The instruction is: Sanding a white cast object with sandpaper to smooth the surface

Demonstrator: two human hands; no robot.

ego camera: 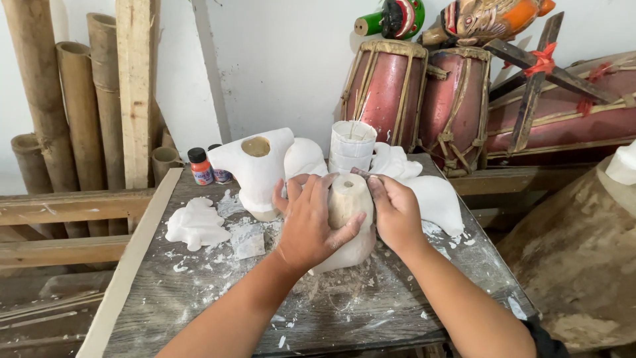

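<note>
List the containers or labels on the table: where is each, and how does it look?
Paint bottle: back left of the table, small, orange with a black cap and a label.
Second bottle: just behind it, dark, mostly hidden.
Cup stack: back centre, behind the hands, white, cylindrical.
No signs or screens.

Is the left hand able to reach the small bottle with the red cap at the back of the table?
Probably yes, but not right away. The left hand grips the wooden piece, so it must let go first. The red-capped bottle stands behind, to the left, and the white carved figure beside it leaves that side open.
</note>
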